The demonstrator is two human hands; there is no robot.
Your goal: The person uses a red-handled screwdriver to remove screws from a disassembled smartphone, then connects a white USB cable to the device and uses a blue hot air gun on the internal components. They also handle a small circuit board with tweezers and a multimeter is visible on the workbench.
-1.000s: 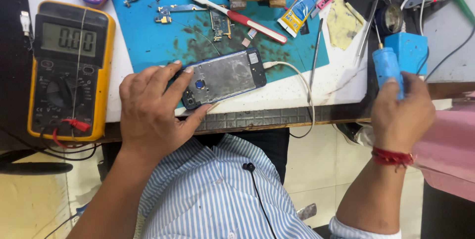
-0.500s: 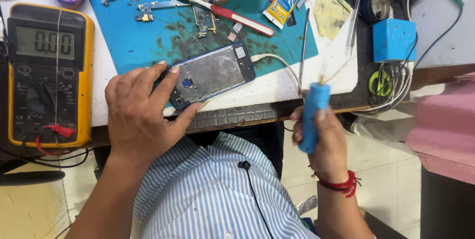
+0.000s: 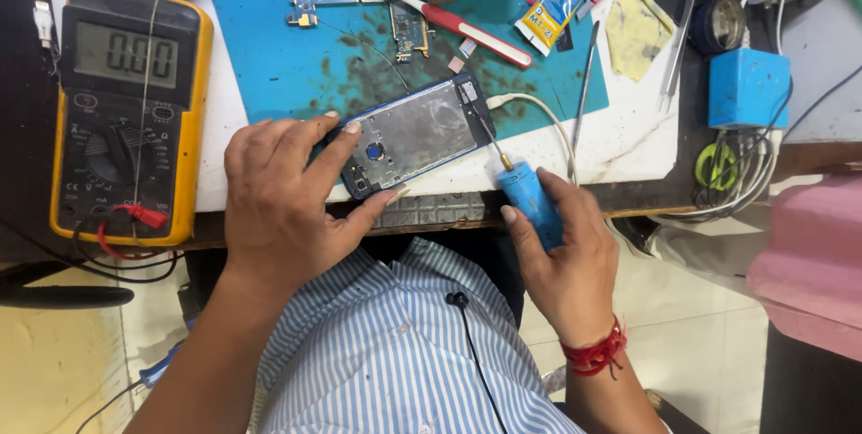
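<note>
left hand [image 3: 283,205] grasps the phone frame [image 3: 413,133]; right hand [image 3: 566,259] grips a blue-handled soldering iron [image 3: 530,201], tip seemingly touching it.

Opened blue-framed phone [image 3: 415,133], bare metal midplate facing up, lying tilted at my mat's edge; my blue-handled soldering iron [image 3: 528,201] pointing tip at its corner.
</note>
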